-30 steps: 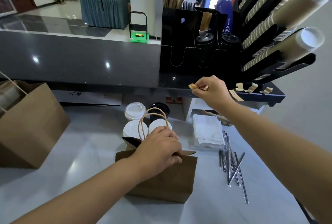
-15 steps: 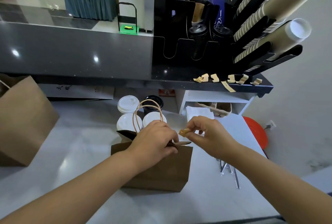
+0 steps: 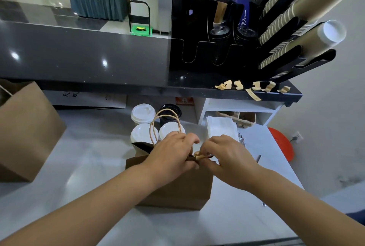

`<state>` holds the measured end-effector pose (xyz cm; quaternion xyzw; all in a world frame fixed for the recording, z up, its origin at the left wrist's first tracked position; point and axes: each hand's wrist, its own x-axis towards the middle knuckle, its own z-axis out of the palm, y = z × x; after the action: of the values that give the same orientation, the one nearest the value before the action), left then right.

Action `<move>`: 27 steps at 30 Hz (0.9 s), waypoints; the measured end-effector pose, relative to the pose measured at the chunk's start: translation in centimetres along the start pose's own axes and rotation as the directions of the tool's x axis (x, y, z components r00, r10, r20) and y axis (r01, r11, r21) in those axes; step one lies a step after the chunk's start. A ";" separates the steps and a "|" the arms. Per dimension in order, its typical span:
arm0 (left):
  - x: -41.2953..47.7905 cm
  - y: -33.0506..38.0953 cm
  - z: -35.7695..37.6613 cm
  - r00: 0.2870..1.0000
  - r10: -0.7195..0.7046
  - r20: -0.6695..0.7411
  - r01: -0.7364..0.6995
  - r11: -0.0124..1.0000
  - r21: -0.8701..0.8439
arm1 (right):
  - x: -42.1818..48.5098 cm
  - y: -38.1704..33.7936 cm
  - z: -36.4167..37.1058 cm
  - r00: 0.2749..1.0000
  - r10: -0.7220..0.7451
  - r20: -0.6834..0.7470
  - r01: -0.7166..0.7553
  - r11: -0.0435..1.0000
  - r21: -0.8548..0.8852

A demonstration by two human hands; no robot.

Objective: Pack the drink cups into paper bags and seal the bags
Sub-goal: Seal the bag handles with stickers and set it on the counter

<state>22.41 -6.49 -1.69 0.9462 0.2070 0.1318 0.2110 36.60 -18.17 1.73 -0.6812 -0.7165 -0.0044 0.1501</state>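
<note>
A small brown paper bag stands on the white counter in front of me, its twine handles sticking up. My left hand grips the bag's closed top edge. My right hand pinches a tan sticker strip against that edge, right beside my left fingers. Behind the bag stand three white-lidded cups and one black-lidded cup.
A larger brown bag stands at the left. Several tan sticker strips hang on the black ledge's edge below the cup rack. Napkins and wrapped straws lie to the right.
My right hand took a sticker strip from the black ledge and brought it down to the bag's top, beside my left hand. My left hand kept holding the bag.
</note>
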 end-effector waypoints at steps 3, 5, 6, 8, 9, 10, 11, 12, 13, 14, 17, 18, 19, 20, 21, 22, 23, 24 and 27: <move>0.0 0.1 -0.1 1.000 -0.001 0.006 0.001 1.000 0.007 | 0.1 -0.2 0.0 1.000 -0.002 0.018 0.002 1.000 -0.007; 0.0 0.0 -0.1 1.000 0.004 0.003 -0.004 1.000 0.012 | 0.2 -0.3 0.0 0.999 0.024 0.037 -0.024 1.000 -0.003; 0.0 0.1 -0.1 1.000 0.011 -0.001 -0.011 1.000 0.011 | 0.2 -0.3 0.1 0.998 0.037 0.049 -0.037 0.999 -0.003; 0.0 0.0 -0.1 0.999 0.036 -0.010 -0.035 0.999 0.022 | 0.2 -0.5 0.2 0.995 0.049 0.085 -0.049 0.999 0.005; -0.1 0.0 -0.1 0.999 0.052 -0.015 -0.052 0.998 0.033 | 0.3 -0.6 0.2 0.993 0.054 0.106 -0.056 0.998 0.018; 0.0 0.0 -0.1 0.997 0.069 -0.021 -0.068 0.997 0.043 | 0.3 -0.7 0.2 0.990 0.062 0.129 -0.067 0.997 0.035; 0.0 0.0 0.0 0.996 0.081 -0.027 -0.080 0.996 0.051 | 0.2 -0.8 0.2 0.985 0.074 0.154 -0.083 0.995 0.053; 0.0 0.0 0.0 0.996 0.089 -0.032 -0.087 0.995 0.058 | 0.2 -0.8 0.2 0.980 0.088 0.180 -0.101 0.993 0.067; 0.0 0.1 0.0 0.995 0.096 -0.036 -0.093 0.994 0.064 | 0.2 -0.8 0.2 0.973 0.105 0.204 -0.123 0.989 0.079; 0.0 0.1 0.0 0.994 0.101 -0.038 -0.098 0.993 0.072 | 0.3 -0.8 0.2 0.967 0.121 0.224 -0.144 0.985 0.091; 0.0 0.1 0.1 0.994 0.101 -0.035 -0.098 0.992 0.084 | 0.6 -0.7 0.4 0.954 0.153 0.257 -0.190 0.973 0.130; 0.0 0.1 0.1 0.995 0.098 -0.033 -0.095 0.992 0.084 | 0.6 -0.6 0.6 0.955 0.156 0.253 -0.194 0.972 0.134; -0.1 0.1 0.1 0.995 0.093 -0.031 -0.090 0.992 0.082 | 0.5 -0.5 0.7 0.961 0.154 0.230 -0.189 0.972 0.137; -0.1 0.1 0.2 0.996 0.087 -0.030 -0.084 0.993 0.079 | 0.2 -0.5 0.9 0.974 0.146 0.176 -0.172 0.974 0.145; -0.2 0.0 0.2 0.997 0.077 -0.026 -0.075 0.994 0.075 | -0.1 -0.6 1.1 0.987 0.134 0.085 -0.146 0.977 0.157; -0.2 0.0 0.1 0.998 0.065 -0.019 -0.064 0.995 0.071 | -0.4 -0.8 1.2 0.992 0.129 -0.015 -0.124 0.978 0.167; -0.2 0.1 0.0 0.998 0.055 -0.009 -0.054 0.996 0.073 | -0.7 -1.0 1.3 0.986 0.129 -0.106 -0.110 0.979 0.175; -0.2 0.1 -0.1 0.999 0.051 0.000 -0.051 0.996 0.080 | -1.0 -1.2 1.5 0.973 0.125 -0.192 -0.092 0.981 0.168; -0.1 0.2 -0.3 0.998 0.065 0.019 -0.066 0.992 0.104 | -1.8 -1.5 2.8 0.913 0.058 -0.403 -0.030 0.997 0.076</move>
<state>22.27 -6.57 -1.38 0.9632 0.1809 0.1204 0.1583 34.57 -19.43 -1.03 -0.6760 -0.6541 -0.1175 0.3183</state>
